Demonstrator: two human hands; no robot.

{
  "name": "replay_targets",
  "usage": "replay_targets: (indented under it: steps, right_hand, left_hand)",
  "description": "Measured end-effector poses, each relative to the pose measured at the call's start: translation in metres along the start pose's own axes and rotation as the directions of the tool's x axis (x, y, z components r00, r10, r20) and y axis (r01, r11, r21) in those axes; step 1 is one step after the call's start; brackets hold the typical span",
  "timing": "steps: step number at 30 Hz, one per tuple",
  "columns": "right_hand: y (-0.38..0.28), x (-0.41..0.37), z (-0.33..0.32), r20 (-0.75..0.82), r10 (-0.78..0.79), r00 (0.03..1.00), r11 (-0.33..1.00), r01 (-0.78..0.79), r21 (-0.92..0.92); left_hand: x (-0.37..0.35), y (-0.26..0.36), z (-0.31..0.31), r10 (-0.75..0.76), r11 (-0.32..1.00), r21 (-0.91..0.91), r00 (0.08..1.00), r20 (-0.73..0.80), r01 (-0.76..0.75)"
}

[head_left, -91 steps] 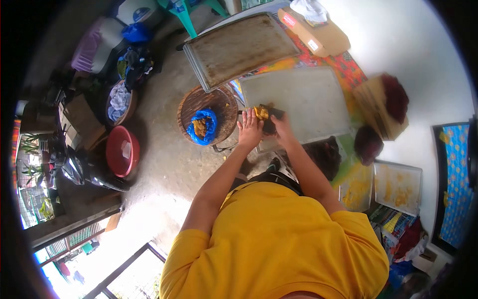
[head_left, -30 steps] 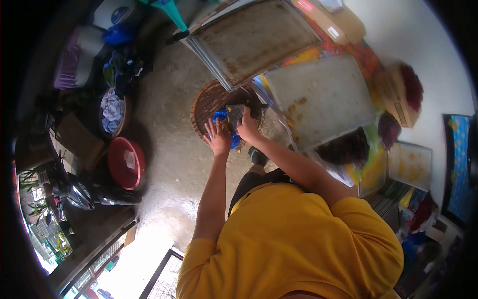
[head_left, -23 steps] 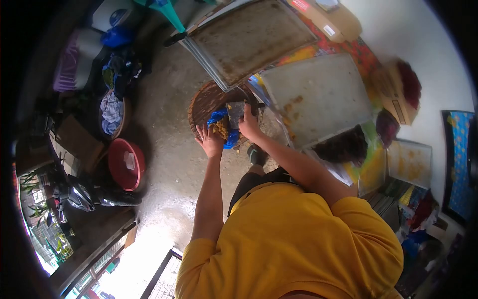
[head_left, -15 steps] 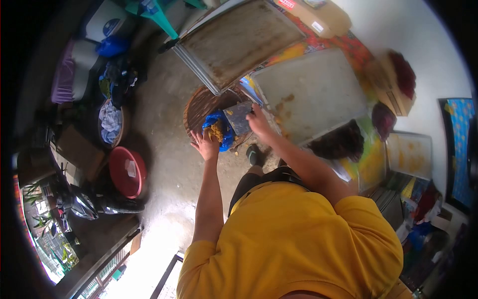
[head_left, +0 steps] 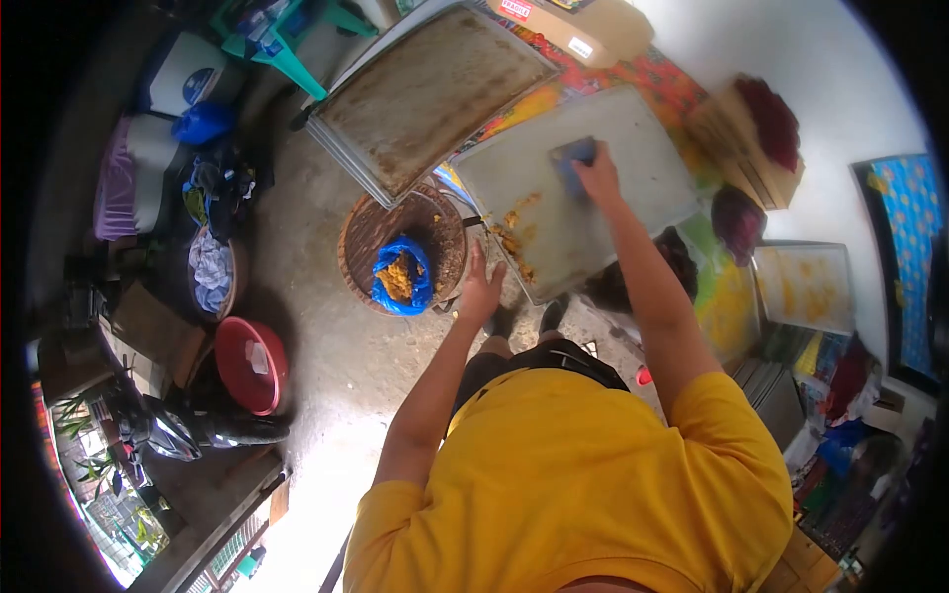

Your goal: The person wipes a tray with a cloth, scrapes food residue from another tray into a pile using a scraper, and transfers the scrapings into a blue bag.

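Note:
My right hand [head_left: 599, 178] is closed on a flat, dark scraper [head_left: 567, 163], smeared by motion, over the upper middle of a pale flat tray [head_left: 643, 128]. Crumbly yellow-brown residue [head_left: 511, 242] lies along the tray's left side. My left hand [head_left: 479, 292] is open, fingers stretched upward, right by the tray's lower left edge and holding nothing. To its left stands a round woven basket [head_left: 352, 222]. In it a blue plastic bag [head_left: 419, 294] lies open around a yellow-brown crumbly mass [head_left: 398, 277].
A stack of brown-stained trays [head_left: 425, 89] lies beyond the basket. Behind the pale tray is a cardboard box [head_left: 618, 35]. Dark red bundles [head_left: 738, 225] sit at the right. On the floor at left are a red basin [head_left: 240, 381] and a clothes-filled basket [head_left: 233, 282].
My right hand has carried the scraper from over the basket to the right, onto the tray. My left hand has left the blue bag and shifted right to the tray's edge.

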State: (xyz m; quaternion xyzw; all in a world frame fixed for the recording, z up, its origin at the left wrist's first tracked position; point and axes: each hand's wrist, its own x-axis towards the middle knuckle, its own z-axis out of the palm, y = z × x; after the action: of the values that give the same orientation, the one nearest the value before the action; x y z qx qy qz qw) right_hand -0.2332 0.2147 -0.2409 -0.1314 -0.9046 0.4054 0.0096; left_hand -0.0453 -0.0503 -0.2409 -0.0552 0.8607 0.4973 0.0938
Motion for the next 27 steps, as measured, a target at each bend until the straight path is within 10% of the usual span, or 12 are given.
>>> replay_targets:
  steps: [8,13,27]
  right_hand:
    - [-0.037,-0.032,0.035,0.384,-0.26,0.886,0.945,0.316,-0.09]
    - [-0.043,-0.073,0.025,0.321,-0.396,0.86,0.903,0.428,-0.032]
    - [-0.04,-0.142,0.037,0.242,0.021,0.97,0.992,-0.05,0.114]
  left_hand:
    - [0.016,-0.003,0.057,-0.166,0.949,-0.267,0.985,0.037,0.17]
    - [0.018,0.006,0.054,-0.189,0.947,-0.264,0.982,0.004,0.183]
    - [0.016,0.014,0.062,-0.103,0.979,-0.186,0.986,-0.127,0.079]
